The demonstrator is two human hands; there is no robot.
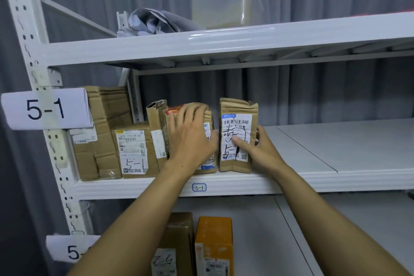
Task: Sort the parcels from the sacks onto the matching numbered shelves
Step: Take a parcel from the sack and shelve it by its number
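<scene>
On the 5-1 shelf (313, 182), right hand (257, 148) gripped the upright parcel (237, 136), thumb on label, fingers curled round its side. Left hand (192, 139) pressed the neighbouring box (209, 163), fingers straight. Placing step; next probably needed closing the gap, then letting go.

on the 5-1 shelf (246, 182) the left hand (192, 134) presses flat on a standing parcel (207, 163), and the right hand (257, 149) grips the upright labelled parcel (237, 119) just beside it.
</scene>
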